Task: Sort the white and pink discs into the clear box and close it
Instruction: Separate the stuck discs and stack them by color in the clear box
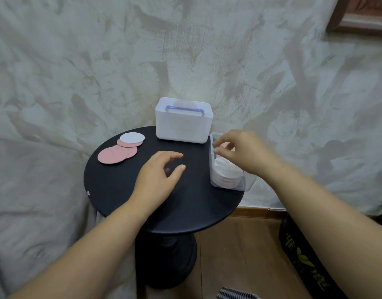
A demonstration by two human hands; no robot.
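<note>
Clear box (249, 183) lies lengthwise near-to-far — left fingers (175, 156) relaxed, right fingers (220, 151) curled, hold unclear

Open clear box (248, 184) at the table's (121, 190) right edge holds stacked white discs (226, 172); one white disc (132, 138) overlaps loose pink discs (112, 155) at the left

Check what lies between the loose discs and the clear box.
In the head view, only the left hand, fingers relaxed, over bare black tabletop; nothing else sits between the loose discs and the clear box.
</note>
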